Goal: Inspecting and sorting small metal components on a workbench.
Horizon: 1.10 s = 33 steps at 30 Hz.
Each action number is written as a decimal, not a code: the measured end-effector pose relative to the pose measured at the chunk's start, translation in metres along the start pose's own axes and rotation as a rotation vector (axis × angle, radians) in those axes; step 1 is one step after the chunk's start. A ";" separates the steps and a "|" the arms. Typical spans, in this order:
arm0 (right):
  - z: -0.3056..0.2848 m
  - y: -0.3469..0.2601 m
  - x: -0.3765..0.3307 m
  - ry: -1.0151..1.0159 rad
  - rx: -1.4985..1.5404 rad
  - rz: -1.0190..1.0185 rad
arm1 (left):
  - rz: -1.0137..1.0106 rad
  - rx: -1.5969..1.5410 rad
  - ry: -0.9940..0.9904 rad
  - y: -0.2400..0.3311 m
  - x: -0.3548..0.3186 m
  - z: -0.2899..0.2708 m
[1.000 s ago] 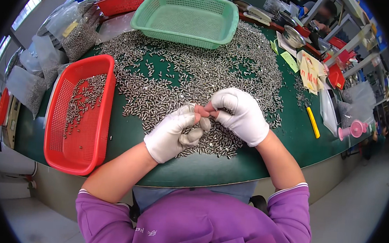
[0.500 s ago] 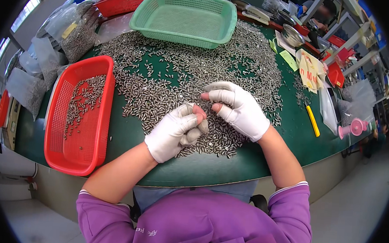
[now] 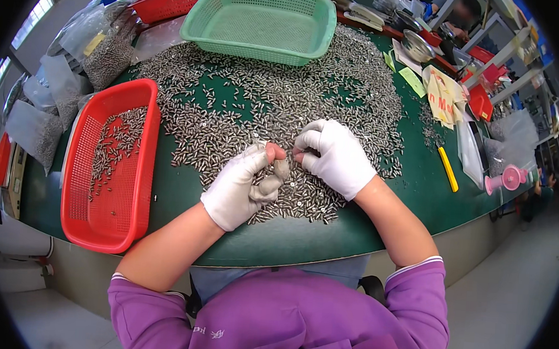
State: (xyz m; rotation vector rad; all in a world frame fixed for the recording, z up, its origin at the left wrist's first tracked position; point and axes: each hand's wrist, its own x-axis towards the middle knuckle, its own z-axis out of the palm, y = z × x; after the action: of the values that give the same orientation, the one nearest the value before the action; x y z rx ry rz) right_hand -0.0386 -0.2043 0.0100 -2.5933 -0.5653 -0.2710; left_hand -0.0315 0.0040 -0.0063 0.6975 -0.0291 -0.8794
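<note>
A wide spread of small silvery metal pins (image 3: 231, 133) covers much of the green tabletop. Over its near part, my left hand (image 3: 247, 182) in a white glove with bare fingertips is closed, thumb and forefinger pinched. Whatever sits in that pinch is too small to make out. Just to its right, my right hand (image 3: 335, 155), gloved the same way, has its fingers curled down and the thumb against them, right by the pins. Its grip is partly hidden, so I cannot see what it holds. A narrow gap separates the two hands.
Left of the pins stands a red plastic basket (image 3: 143, 185) with some pins in it. A green basket (image 3: 195, 38) rests at the far side. Filled clear bags (image 3: 36, 131) crowd the left. On the right lie a yellow-handled tool (image 3: 447, 169) and a pink object (image 3: 515, 177).
My right hand has curled its fingers in and lowered slightly toward the pins. My left hand has shifted a little leftward, still pinching. The whole view has shifted slightly.
</note>
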 end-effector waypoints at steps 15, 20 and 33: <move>0.002 -0.018 -0.005 -0.035 1.063 0.102 | 0.012 0.167 -0.009 -0.005 0.000 0.010; -0.010 -0.008 0.000 0.056 0.418 0.060 | 0.026 0.163 -0.019 -0.003 0.002 0.004; -0.008 0.006 0.003 0.201 0.063 -0.107 | -0.051 0.125 0.068 -0.001 0.000 0.008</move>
State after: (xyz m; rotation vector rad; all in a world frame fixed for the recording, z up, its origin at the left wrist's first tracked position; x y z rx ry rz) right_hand -0.0342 -0.2118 0.0157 -2.4421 -0.6294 -0.5340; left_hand -0.0350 -0.0004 -0.0009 0.8480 -0.0051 -0.9080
